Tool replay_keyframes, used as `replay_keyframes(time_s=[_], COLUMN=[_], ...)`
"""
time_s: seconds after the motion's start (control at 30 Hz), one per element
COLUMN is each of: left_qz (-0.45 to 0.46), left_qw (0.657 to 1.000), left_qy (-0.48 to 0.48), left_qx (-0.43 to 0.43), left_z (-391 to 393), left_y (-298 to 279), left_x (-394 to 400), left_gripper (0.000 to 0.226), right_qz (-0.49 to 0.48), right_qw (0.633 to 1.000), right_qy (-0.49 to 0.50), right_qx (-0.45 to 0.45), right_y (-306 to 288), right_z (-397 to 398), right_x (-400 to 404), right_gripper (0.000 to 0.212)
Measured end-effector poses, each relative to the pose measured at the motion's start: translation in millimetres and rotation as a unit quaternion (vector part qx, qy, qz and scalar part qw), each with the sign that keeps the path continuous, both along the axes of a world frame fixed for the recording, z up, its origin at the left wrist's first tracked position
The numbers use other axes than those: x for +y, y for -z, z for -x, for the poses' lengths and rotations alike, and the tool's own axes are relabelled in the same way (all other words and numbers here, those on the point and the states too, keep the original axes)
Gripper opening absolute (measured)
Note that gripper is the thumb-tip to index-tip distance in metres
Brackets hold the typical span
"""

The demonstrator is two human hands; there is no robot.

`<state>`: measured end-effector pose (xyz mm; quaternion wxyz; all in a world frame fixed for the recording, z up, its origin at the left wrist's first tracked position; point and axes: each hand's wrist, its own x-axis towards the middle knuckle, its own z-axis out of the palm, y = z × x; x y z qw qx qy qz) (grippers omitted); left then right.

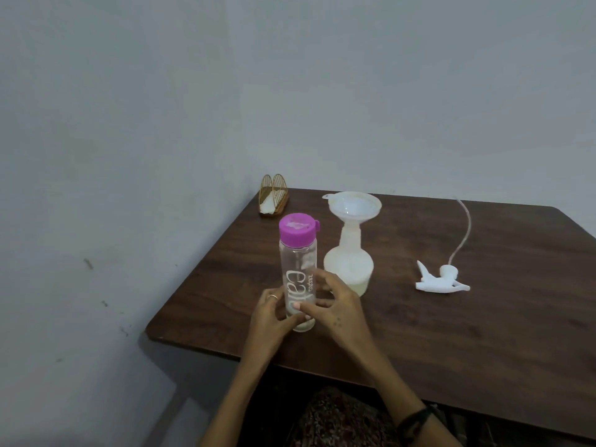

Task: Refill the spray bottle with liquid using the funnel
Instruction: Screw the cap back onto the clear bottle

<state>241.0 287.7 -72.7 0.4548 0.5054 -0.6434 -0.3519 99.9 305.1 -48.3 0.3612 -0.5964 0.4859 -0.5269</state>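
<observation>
Far left at the back of the dark wooden surface (419, 333) I see a gold wire holder (273, 195). Nearer me, my left hand (274, 317) and right hand (335, 304) both curl around the lower part of an upright clear bottle (298, 272) with a pink cap (297, 230). Just beside it on the right stands the spray bottle (349, 262), with the white funnel (353, 205) seated in its neck. Well apart, further right, lies the white spray head (442, 280) with its tube (464, 233).
</observation>
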Motion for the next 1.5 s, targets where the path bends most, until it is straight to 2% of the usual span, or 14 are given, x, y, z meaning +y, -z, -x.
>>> replay_keyframes(time_s=[0.23,0.33,0.53,0.63,0.9,1.17,1.27,1.37,1.5], left_qz=[0.013,0.008,-0.025,-0.023,-0.054,-0.031,-0.003,0.016,0.012], left_qw=[0.999,0.999,0.998,0.998,0.994,0.998,0.999,0.995,0.99], left_qy=[-0.026,-0.033,-0.031,-0.025,-0.012,-0.037,-0.044,-0.054,-0.071], left_qx=[-0.045,-0.043,0.055,0.061,0.096,0.048,-0.004,-0.076,-0.122], left_z=[-23.8,-26.7,-25.7,-23.6,-4.9,26.8,32.6,35.8,37.8], left_y=[-4.0,-2.9,-7.1,-7.7,2.6,5.1,7.3,11.0,12.9], left_x=[-44.2,-62.8,-92.3,-114.2,-186.2,-260.0,-285.3,-309.3,-336.6], left_gripper=[0.042,0.043,0.045,0.041,0.044,0.039,0.039,0.041,0.04], right_qz=[-0.012,-0.017,-0.039,-0.056,-0.045,-0.074,-0.077,-0.093,-0.114], right_qw=[1.0,0.999,0.992,0.984,0.961,0.938,0.933,0.914,0.884], right_qy=[0.018,0.028,0.095,0.142,0.253,0.337,0.352,0.389,0.447], right_qx=[0.017,-0.016,-0.075,-0.091,-0.104,-0.024,0.02,0.065,0.079], right_y=[1.9,2.7,19.4,24.1,32.0,31.2,33.3,36.4,35.7], right_z=[-28.6,-36.5,-51.5,-58.0,-64.2,-59.3,-55.3,-53.0,-56.2], right_x=[-44.6,-57.7,-87.2,-108.2,-186.0,-260.8,-287.6,-311.4,-333.3], right_gripper=[0.06,0.062,0.05,0.04,0.038,0.05,0.051,0.049,0.037])
